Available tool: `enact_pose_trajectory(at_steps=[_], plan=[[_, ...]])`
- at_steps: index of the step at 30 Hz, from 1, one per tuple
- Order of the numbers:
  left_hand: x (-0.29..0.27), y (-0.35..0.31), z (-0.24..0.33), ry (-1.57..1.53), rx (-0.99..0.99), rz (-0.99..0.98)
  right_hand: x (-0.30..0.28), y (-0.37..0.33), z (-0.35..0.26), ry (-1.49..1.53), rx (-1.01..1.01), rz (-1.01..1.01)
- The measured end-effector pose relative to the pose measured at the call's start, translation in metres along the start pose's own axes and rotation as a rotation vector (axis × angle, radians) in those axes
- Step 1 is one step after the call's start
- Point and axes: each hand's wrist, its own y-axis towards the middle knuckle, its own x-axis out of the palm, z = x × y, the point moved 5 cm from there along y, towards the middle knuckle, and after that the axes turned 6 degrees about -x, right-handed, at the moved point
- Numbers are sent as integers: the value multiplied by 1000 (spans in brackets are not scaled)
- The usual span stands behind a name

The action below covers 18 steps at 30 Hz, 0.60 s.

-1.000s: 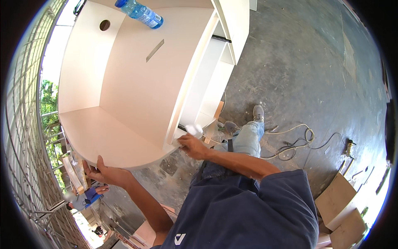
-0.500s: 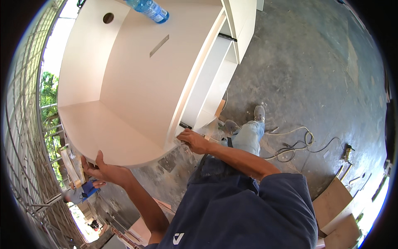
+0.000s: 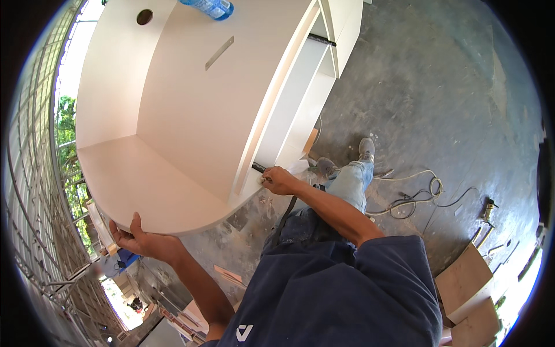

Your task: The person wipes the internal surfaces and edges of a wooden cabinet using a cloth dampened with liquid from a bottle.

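A large cream-white cabinet (image 3: 196, 110) with a curved end panel (image 3: 150, 185) fills the upper left. My left hand (image 3: 147, 241) grips the panel's rounded rim, its thumb over the inner face and its fingers outside. At the cabinet's front corner, my right hand (image 3: 280, 181) is closed with the fingers curled together; anything inside them is hidden. Just beside its fingertips is a black drawer slide (image 3: 259, 167) in the narrow front opening. A second black slide (image 3: 321, 40) shows farther up the same opening.
A blue-tinted plastic bottle (image 3: 211, 8) lies inside the cabinet near a slot (image 3: 219, 53). Cables (image 3: 413, 199) coil on the concrete floor (image 3: 428, 104) at right, and bent boards (image 3: 465, 283) stand lower right. Another person (image 3: 108, 267) is partly visible beyond the curved panel.
My right hand has moved along the front corner, closer to the black slide. My left hand stays on the panel rim. The view has shifted slightly; the other person's hand is no longer visible.
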Motion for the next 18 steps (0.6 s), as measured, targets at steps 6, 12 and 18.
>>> enact_pose_trajectory(at_steps=[6, 12, 18], plan=[[6, -7, 10, 67, 32, -4, -2, 9, -22, 147, -57, 5], [3, -3, 9, 62, 25, -3, -2, 20, -38, 147, -93, -82], [6, -8, 11, 48, 26, 10, -1, 21, -36, 190, -102, -119]])
